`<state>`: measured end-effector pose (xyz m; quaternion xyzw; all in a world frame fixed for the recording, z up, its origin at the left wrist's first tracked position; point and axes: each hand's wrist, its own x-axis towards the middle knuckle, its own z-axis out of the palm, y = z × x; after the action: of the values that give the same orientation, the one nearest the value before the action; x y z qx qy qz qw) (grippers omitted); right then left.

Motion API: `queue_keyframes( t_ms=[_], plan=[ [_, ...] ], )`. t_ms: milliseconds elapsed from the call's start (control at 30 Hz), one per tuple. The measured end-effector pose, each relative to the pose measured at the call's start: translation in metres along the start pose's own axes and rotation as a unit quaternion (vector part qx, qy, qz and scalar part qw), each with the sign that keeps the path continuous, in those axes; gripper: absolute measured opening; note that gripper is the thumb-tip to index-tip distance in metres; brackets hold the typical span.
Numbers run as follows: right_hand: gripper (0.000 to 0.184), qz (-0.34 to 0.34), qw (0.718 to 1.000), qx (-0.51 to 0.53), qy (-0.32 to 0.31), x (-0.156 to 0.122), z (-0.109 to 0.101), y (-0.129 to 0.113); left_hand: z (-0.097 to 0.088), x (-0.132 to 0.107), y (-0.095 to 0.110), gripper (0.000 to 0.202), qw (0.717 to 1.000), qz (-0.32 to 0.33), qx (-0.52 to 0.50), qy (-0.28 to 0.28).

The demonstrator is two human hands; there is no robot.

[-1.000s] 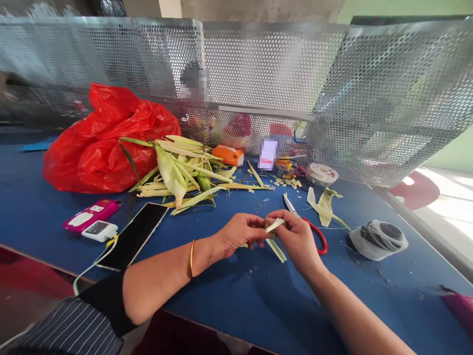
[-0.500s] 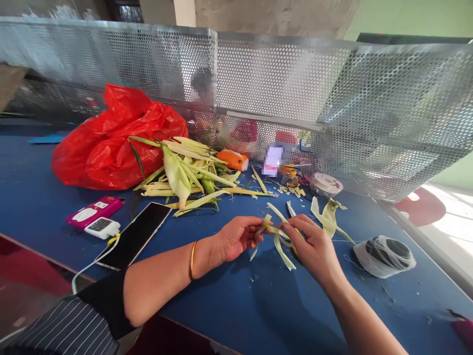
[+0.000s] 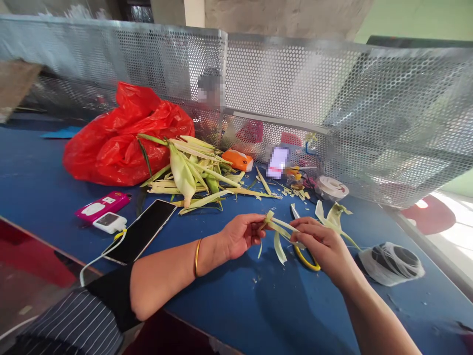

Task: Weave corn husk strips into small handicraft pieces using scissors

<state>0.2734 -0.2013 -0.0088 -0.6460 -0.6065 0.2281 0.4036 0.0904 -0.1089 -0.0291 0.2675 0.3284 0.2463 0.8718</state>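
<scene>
My left hand (image 3: 247, 235) pinches one end of some pale green corn husk strips (image 3: 280, 228), folded or knotted at the fingertips. A loose tail of husk hangs below. My right hand (image 3: 320, 241) is closed on the other end of a strip, held out to the right. Beneath and beside the right hand lie yellow-handled scissors (image 3: 308, 261), blades pointing away. Right of them rests a loose piece of husk (image 3: 334, 217). A spool of white thread (image 3: 391, 264) stands farther right, and a heap of corn husks (image 3: 183, 177) lies beyond my hands.
A red plastic bag (image 3: 121, 143) sits at the back left, with an orange tissue pack (image 3: 238, 160) by the heap. A phone (image 3: 142, 231) and a pink power strip (image 3: 103, 206) lie left. White tape (image 3: 332, 188) is near the perforated metal screen (image 3: 273, 79); a person is behind it.
My right hand has moved to the right, away from the left, drawing the strip out between them. The scissors' yellow handle shows more. The whole view has shifted slightly.
</scene>
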Motion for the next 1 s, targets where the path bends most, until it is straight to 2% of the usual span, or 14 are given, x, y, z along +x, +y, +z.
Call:
queue_keyframes(
  t_ms=[400, 667, 833, 1000],
  plan=[
    [0.026, 0.004, 1.0, 0.012, -0.008, 0.0, 0.008, 0.001, 0.001, 0.0, -0.003, 0.011, 0.999, 0.033, 0.036, -0.008],
    [0.029, -0.005, 0.998, 0.047, -0.029, 0.0, 0.005, -0.004, -0.001, 0.002, -0.003, 0.013, 0.999, 0.016, 0.036, -0.007],
    [0.027, -0.022, 1.0, -0.001, -0.011, -0.001, 0.01, -0.001, 0.001, -0.001, -0.004, 0.01, 0.997, 0.029, 0.064, -0.026],
    [0.031, -0.078, 0.994, -0.082, -0.002, -0.002, 0.017, -0.004, -0.002, 0.0, -0.009, 0.017, 0.983, 0.073, 0.157, -0.057]
  ],
)
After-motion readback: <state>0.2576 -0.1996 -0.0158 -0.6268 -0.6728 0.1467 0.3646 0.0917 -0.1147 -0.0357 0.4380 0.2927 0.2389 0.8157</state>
